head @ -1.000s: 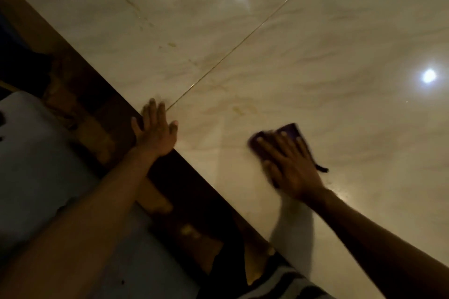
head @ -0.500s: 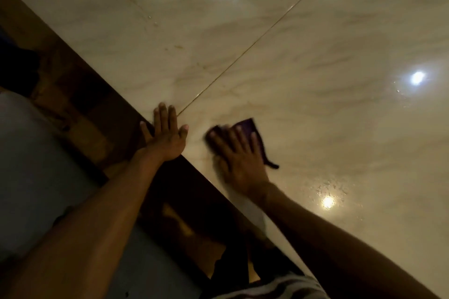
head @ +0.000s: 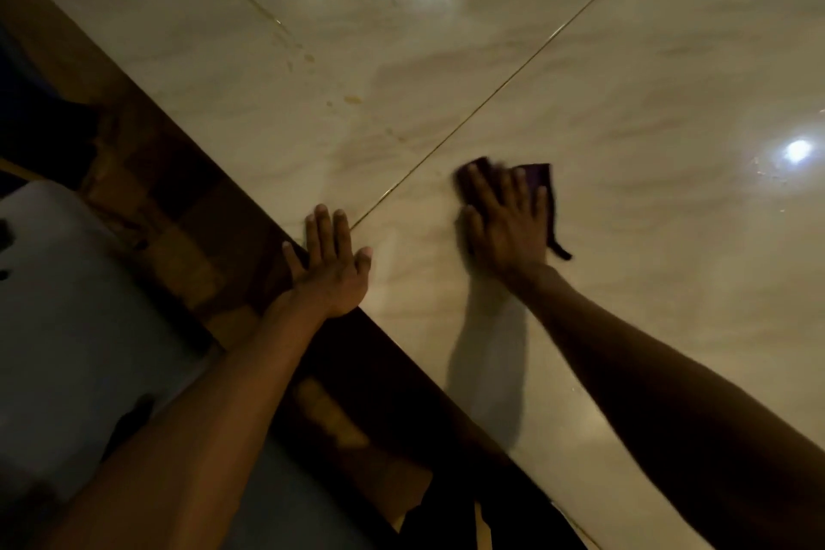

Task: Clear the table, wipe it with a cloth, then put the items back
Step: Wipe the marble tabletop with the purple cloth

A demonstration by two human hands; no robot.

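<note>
A glossy pale marble table fills most of the head view, split by a thin brass seam. My right hand lies flat with spread fingers on a dark purple cloth, pressing it to the tabletop just right of the seam. A strip of the cloth trails out beside my wrist. My left hand rests flat and open on the table's near edge, fingers straight, holding nothing. A few small brownish stains mark the marble left of the seam.
The table's dark edge runs diagonally from upper left to lower right. Below it lie brown patterned floor and a pale grey seat or cushion at the lower left. Ceiling lights reflect on the marble.
My right hand slid the cloth left toward my left hand, then back right and slightly farther away. My left hand stayed planted on the table edge.
</note>
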